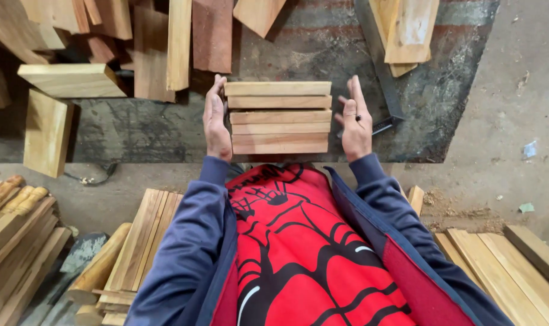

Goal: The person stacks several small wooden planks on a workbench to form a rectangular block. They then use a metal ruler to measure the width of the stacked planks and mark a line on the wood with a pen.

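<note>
- The left hand (217, 121) lay flat against the left ends of a stack of short wooden slats (280, 118), fingers extended and pressed to the end grain; this served to square the ends rather than to grip them.
- The right hand (355, 121) stood open just beside the right ends of the stack, palm facing inward, fingers straight, and a narrow gap showed between palm and wood. It held nothing.
- The stack sat between the two hands, the slats lying side by side in parallel rows on the dark workbench (322, 48), an arrangement suited to alignment from both sides.
- Beyond the fingertips of the left hand lay loose wooden boards (165, 42), unsorted and overlapping.
- Below the left wrist, near floor level, were bundled planks (143, 241) and turned wooden pieces (15, 196).
</note>
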